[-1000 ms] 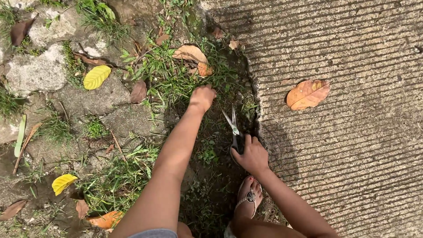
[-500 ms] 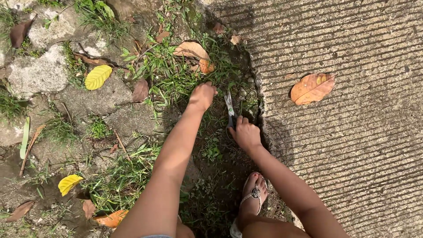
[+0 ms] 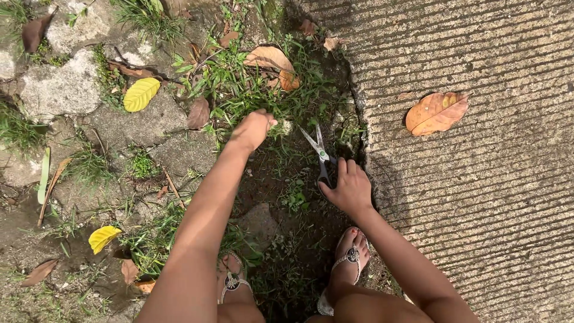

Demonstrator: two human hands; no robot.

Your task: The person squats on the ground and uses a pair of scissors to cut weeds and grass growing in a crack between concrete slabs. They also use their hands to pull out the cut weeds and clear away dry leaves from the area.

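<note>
Two hands: both reach down into one weedy strip of soil beside the ribbed concrete slab [image 3: 478, 179].
Scissors: small pair of scissors [image 3: 318, 151], silvery blades with dark handles, blades spread in a V and pointing away from the person, lying just left of the slab's cracked edge.
Right hand: the right hand [image 3: 350, 190] grips the scissors' handles, fingers [image 3: 342, 170] curled through and around them.
Left hand: the left hand [image 3: 254, 128] is left of the scissors, fingers closed around a tuft of grass [image 3: 236, 84]; how tightly they pinch it cannot be told.
Grass: green, thin-bladed, growing in a clump up and left of the scissors, mixed with dry brown leaves [image 3: 269, 58].
Feet: two sandalled feet, the right one [image 3: 350, 260] below the scissors on dark soil.
Nearby: an orange-brown leaf [image 3: 436, 112] lies on the slab, right of the scissors; a yellow leaf [image 3: 141, 94] lies far left on the stones.
</note>
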